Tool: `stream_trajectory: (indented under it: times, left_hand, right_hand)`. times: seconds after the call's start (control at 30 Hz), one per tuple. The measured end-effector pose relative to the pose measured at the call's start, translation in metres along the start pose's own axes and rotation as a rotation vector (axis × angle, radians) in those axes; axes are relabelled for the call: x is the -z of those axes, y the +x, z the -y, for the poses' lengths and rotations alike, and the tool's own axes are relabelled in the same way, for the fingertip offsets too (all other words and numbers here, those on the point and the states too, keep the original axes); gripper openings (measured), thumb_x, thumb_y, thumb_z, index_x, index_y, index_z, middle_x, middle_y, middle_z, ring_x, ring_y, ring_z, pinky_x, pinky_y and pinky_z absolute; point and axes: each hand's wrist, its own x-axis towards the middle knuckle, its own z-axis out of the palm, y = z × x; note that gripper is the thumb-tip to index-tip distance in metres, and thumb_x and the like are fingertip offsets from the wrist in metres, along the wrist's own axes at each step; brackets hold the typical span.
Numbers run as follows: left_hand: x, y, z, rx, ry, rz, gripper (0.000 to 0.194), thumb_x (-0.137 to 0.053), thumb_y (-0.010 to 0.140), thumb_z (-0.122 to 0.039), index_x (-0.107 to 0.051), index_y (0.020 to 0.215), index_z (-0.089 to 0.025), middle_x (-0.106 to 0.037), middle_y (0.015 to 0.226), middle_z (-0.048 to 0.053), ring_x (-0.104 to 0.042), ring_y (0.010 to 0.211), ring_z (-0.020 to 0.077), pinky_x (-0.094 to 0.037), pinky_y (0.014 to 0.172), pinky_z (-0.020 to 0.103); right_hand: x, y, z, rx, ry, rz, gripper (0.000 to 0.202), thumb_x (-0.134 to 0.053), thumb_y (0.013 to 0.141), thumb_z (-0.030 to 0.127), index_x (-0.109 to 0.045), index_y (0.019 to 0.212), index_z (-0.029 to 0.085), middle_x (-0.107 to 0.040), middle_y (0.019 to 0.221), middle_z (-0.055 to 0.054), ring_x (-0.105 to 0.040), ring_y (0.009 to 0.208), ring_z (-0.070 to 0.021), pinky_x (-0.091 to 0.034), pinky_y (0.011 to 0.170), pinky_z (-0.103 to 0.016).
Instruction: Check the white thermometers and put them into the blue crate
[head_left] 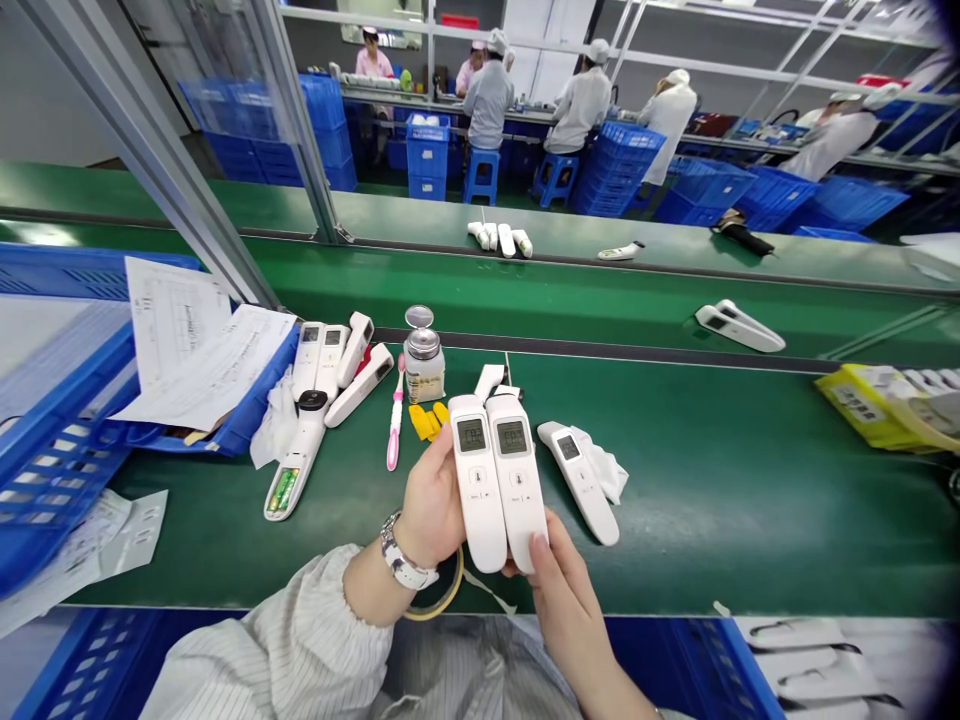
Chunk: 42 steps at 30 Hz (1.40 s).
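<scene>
Two white thermometers, side by side over the worktop: left fingers grasp one's edge, right fingers the other's lower end. Judged light, rigid, smooth; grip handles, sparing displays.

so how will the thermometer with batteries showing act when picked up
The thermometer should feel stiff, as it looks like hard plastic. Its batteries might drop out if flipped, since no cover shows over them.

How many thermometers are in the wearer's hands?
2: the left thermometer, against the left hand, and the right thermometer beside it, its lower end in the right hand. More could be hidden behind them.
</scene>
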Motion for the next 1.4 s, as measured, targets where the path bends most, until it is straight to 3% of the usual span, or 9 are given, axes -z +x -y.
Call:
stream_trajectory:
  times: [0.23, 0.47, 0.53, 0.67, 0.83, 0.97, 1.4]
  left_hand:
    - [-0.002, 0.001, 0.0, 0.002, 0.006, -0.024, 0.052, -0.033, 0.086, -0.044, -0.045, 0.121, -0.009, -0.058, 0.116, 0.018, -0.051, 0.11, 0.0334, -0.038, 0.094, 0.048]
    - [0.005, 0.002, 0.003, 0.033, 0.026, 0.027, 0.047, -0.036, 0.086, -0.043, -0.052, 0.115, -0.009, -0.06, 0.113, 0.015, -0.051, 0.11, 0.0318, -0.038, 0.096, 0.046]
    - [0.006, 0.003, 0.004, 0.036, 0.032, 0.021, 0.047, -0.037, 0.086, -0.043, -0.052, 0.114, -0.008, -0.06, 0.112, 0.016, -0.052, 0.109, 0.0318, -0.036, 0.097, 0.046]
    - [0.005, 0.003, 0.005, 0.034, 0.034, 0.021, 0.049, -0.035, 0.087, -0.043, -0.051, 0.115, -0.007, -0.06, 0.112, 0.018, -0.054, 0.106, 0.0322, -0.035, 0.097, 0.048]
    - [0.005, 0.002, 0.007, 0.061, 0.014, 0.025, 0.043, -0.036, 0.086, -0.04, -0.054, 0.11, -0.01, -0.063, 0.106, 0.015, -0.052, 0.108, 0.0319, -0.034, 0.098, 0.048]
    - [0.006, 0.001, 0.007, 0.093, 0.003, 0.051, 0.038, -0.039, 0.085, -0.039, -0.058, 0.103, -0.012, -0.064, 0.104, 0.013, -0.049, 0.112, 0.0327, -0.034, 0.098, 0.048]
    - [0.004, 0.0, 0.008, 0.114, 0.06, 0.062, 0.042, -0.035, 0.086, -0.039, -0.057, 0.106, -0.01, -0.061, 0.11, 0.015, -0.053, 0.107, 0.0342, -0.036, 0.095, 0.05]
  right_hand:
    - [-0.001, -0.001, 0.001, -0.004, -0.001, 0.004, 0.026, -0.039, 0.091, 0.039, -0.051, 0.109, 0.025, -0.051, 0.076, 0.0, -0.044, 0.065, -0.0153, -0.04, 0.062, -0.027]
    - [0.004, 0.013, 0.033, -0.043, -0.156, 0.13, 0.027, -0.052, 0.085, 0.037, -0.055, 0.106, 0.02, -0.059, 0.087, -0.004, -0.053, 0.081, -0.0203, -0.043, 0.071, -0.029]
    - [0.008, 0.018, 0.037, -0.065, -0.179, 0.158, 0.028, -0.052, 0.084, 0.039, -0.057, 0.102, 0.019, -0.06, 0.085, -0.005, -0.054, 0.077, -0.0202, -0.043, 0.067, -0.029]
    - [0.013, 0.024, 0.039, -0.081, -0.259, 0.123, 0.03, -0.046, 0.086, 0.045, -0.058, 0.084, 0.017, -0.055, 0.066, -0.001, -0.047, 0.058, -0.0147, -0.036, 0.052, -0.025]
    - [0.014, 0.028, 0.039, -0.066, -0.317, 0.042, 0.048, -0.039, 0.086, 0.054, -0.042, 0.054, 0.018, -0.04, 0.05, 0.002, -0.034, 0.048, -0.0114, -0.027, 0.045, -0.025]
    - [0.015, 0.031, 0.039, -0.096, -0.303, 0.009, 0.054, -0.036, 0.085, 0.058, -0.045, 0.049, 0.019, -0.043, 0.045, 0.0, -0.035, 0.045, -0.0124, -0.027, 0.043, -0.026]
    - [0.018, 0.03, 0.037, -0.119, -0.242, 0.032, 0.053, -0.037, 0.083, 0.06, -0.048, 0.05, 0.02, -0.046, 0.046, -0.001, -0.038, 0.045, -0.0142, -0.028, 0.044, -0.027]
